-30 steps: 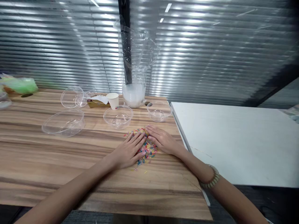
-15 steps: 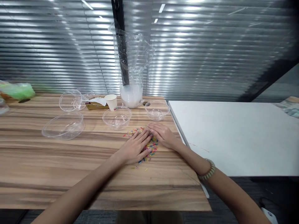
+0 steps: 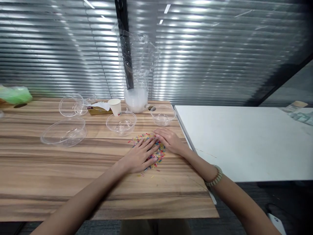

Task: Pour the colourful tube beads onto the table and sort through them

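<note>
A loose pile of small multicoloured tube-like beads lies on the wood-grain table. My left hand rests flat over the pile's left side with its fingers spread. Along the far right edge of the pile lies my right hand, fingers stretched out and angled left, near the left fingertips. Some beads are hidden beneath both hands. Beyond them stand two clear plastic bowls, a middle bowl and a right bowl.
Farther left are a large clear bowl and a tipped clear bowl. Behind stand a paper cup, a small box and a plastic-wrapped stack. A white table adjoins at right; blinds close off the back.
The left hand's fingers have spread slightly wider, showing more beads between them. The right hand stays nearly in place. The whole view has shifted a little.
</note>
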Demonstrator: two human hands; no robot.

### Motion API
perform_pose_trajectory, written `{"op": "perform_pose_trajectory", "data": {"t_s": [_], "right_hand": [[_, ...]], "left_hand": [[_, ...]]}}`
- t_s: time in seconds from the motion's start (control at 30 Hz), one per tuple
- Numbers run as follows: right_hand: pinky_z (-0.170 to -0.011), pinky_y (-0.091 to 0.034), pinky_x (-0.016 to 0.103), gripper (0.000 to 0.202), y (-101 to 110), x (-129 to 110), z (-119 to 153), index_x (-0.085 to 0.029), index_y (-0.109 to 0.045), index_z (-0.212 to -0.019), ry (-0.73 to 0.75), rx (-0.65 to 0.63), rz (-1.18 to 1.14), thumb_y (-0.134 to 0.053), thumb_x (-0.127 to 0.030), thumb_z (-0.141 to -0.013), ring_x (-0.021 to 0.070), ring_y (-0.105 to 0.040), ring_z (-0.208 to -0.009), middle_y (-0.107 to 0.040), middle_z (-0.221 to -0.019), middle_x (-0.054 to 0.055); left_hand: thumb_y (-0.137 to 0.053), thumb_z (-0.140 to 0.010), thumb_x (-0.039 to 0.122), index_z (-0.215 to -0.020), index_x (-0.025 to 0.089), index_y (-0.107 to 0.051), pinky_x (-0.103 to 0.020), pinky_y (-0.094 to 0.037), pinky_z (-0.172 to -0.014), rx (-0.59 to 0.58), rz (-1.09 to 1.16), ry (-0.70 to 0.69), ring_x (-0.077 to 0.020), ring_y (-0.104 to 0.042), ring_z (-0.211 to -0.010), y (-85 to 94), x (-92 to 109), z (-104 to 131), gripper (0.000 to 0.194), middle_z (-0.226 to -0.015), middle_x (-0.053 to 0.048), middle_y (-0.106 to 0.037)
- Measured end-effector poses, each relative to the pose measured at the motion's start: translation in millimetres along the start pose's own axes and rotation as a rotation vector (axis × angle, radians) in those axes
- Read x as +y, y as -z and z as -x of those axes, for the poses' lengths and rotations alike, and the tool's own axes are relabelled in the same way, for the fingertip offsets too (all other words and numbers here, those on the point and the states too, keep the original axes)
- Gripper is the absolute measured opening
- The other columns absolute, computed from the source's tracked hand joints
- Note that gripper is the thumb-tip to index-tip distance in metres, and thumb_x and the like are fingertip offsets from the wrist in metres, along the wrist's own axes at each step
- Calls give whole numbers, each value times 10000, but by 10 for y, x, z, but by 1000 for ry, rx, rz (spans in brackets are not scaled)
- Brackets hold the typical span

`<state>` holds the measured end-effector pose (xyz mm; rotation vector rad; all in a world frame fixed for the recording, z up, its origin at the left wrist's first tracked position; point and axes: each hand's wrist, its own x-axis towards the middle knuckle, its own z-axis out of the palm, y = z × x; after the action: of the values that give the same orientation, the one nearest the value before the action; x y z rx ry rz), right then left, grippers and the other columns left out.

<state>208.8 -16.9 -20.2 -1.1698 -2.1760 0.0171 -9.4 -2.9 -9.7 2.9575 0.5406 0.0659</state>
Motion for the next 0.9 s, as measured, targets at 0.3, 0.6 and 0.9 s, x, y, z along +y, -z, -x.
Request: {"op": "perform_pose_trajectory", "data": {"t_s": [0.3, 0.6, 0.9], "right_hand": [[-1025, -451, 448, 359, 9, 4, -1, -161, -621, -1166, 1, -2, -12, -330, -293, -1002, 221, -587, -1139, -673, -1165, 102], [-1001, -466, 430, 369, 13, 0, -4, -136, -630, -1153, 2, -16, 11, -327, -283, -1001, 223, -598, -1114, -679, -1154, 112], [-982, -474, 435, 374, 22, -19, -4, -155, -623, -1169, -6, -39, 18, -315, -289, -1004, 224, -604, -1102, -677, -1157, 106]], "left_hand": [[-227, -991, 533, -1507, 244, -179, -490, -61, -1172, 31, -1, 40, -253, -24, -1459, 52, -65, 39, 594, -1576, -61, -75], [-207, -999, 504, -1495, 201, -233, -499, -63, -1164, -40, -12, -36, -258, -23, -1458, 16, 87, 35, 582, -1565, -107, -94], [-220, -1002, 495, -1498, 226, -222, -498, -55, -1165, 12, -23, -45, -258, -51, -1458, -47, 44, 53, 564, -1566, -101, -119]]}}
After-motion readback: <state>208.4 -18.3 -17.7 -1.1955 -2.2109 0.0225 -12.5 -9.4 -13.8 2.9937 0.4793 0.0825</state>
